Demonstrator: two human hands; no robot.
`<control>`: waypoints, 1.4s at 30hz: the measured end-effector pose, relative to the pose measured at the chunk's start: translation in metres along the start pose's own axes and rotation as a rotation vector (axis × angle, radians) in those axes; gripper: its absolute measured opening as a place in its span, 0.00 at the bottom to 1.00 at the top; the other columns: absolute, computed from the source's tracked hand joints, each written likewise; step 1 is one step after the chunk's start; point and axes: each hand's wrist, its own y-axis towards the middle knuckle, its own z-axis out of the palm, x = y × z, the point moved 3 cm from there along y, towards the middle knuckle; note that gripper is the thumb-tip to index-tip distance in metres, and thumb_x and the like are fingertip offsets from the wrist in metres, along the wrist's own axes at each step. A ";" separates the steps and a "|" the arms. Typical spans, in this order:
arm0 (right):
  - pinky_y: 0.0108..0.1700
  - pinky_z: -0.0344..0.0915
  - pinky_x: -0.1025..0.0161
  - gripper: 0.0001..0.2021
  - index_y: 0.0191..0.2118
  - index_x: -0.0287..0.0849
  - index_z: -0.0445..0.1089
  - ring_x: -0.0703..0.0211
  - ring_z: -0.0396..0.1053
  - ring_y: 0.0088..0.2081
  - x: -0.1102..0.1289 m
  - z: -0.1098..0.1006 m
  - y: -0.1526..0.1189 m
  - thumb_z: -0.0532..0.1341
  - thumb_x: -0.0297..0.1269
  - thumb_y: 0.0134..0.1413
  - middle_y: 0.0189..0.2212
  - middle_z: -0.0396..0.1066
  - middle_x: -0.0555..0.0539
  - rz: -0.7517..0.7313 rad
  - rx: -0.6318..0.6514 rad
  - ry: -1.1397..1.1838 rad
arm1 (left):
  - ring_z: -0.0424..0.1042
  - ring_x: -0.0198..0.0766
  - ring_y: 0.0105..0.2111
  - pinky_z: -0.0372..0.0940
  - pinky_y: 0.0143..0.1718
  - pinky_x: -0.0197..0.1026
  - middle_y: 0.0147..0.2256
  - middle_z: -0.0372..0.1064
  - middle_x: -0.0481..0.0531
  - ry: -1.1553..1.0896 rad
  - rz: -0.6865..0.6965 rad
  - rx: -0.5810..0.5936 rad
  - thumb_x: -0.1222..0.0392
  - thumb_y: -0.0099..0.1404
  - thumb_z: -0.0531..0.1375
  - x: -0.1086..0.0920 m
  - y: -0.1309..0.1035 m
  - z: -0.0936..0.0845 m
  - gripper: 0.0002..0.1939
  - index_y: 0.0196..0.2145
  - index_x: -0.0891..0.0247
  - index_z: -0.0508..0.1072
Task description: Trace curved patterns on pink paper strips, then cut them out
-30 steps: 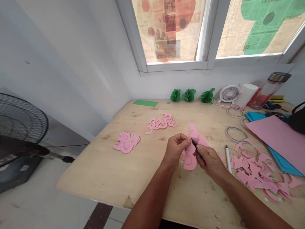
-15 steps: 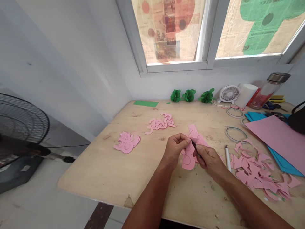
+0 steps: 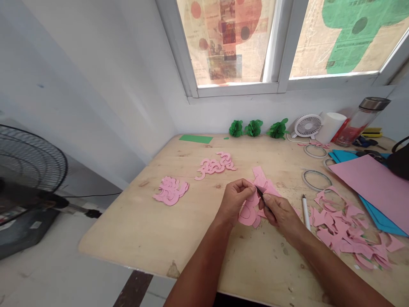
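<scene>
My left hand [image 3: 238,197] pinches a pink paper piece [image 3: 247,213] with drawn curved lines between thumb and fingers. In my right hand [image 3: 279,209] is a pair of dark scissors [image 3: 260,194], mostly covered by the fingers, with the blades against the paper's upper edge. Behind the hands lies a pink paper strip [image 3: 259,174]. Left of them rest a heap of pink curved cutouts [image 3: 214,165] and a stacked pile of pink cutouts [image 3: 171,190].
Pink scraps [image 3: 345,230], a white pen [image 3: 306,211] and tape rolls [image 3: 316,180] lie to the right, by pink sheets [image 3: 373,187] over blue ones. Green paper balls [image 3: 254,128], a small fan [image 3: 307,125] and a bottle [image 3: 358,121] line the wall. A floor fan [image 3: 28,179] stands left.
The pink paper in my left hand has turned, its lower end swinging left. The scissors' blades show more plainly. Both hands stay in nearly the same place.
</scene>
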 end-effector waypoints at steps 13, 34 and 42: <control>0.21 0.39 0.67 0.24 0.29 0.41 0.66 0.69 0.41 0.17 -0.001 -0.005 0.001 0.53 0.60 0.56 0.12 0.47 0.59 -0.012 0.029 -0.046 | 0.65 0.33 0.23 0.59 0.28 0.37 0.22 0.66 0.48 -0.003 -0.017 0.082 0.58 0.50 0.65 -0.004 -0.001 0.001 0.11 0.22 0.65 0.66; 0.22 0.40 0.66 0.25 0.29 0.41 0.66 0.69 0.41 0.17 0.001 -0.005 0.000 0.53 0.61 0.56 0.13 0.48 0.59 -0.010 0.027 -0.055 | 0.66 0.34 0.23 0.60 0.27 0.37 0.21 0.66 0.48 -0.014 -0.034 0.099 0.58 0.50 0.65 -0.004 -0.002 0.003 0.11 0.22 0.64 0.66; 0.21 0.39 0.67 0.26 0.29 0.41 0.66 0.69 0.41 0.17 0.003 -0.005 -0.001 0.53 0.62 0.55 0.13 0.48 0.59 -0.009 0.019 -0.070 | 0.67 0.35 0.23 0.60 0.27 0.37 0.21 0.67 0.48 -0.017 -0.046 0.090 0.57 0.50 0.65 -0.006 -0.003 0.004 0.12 0.22 0.64 0.66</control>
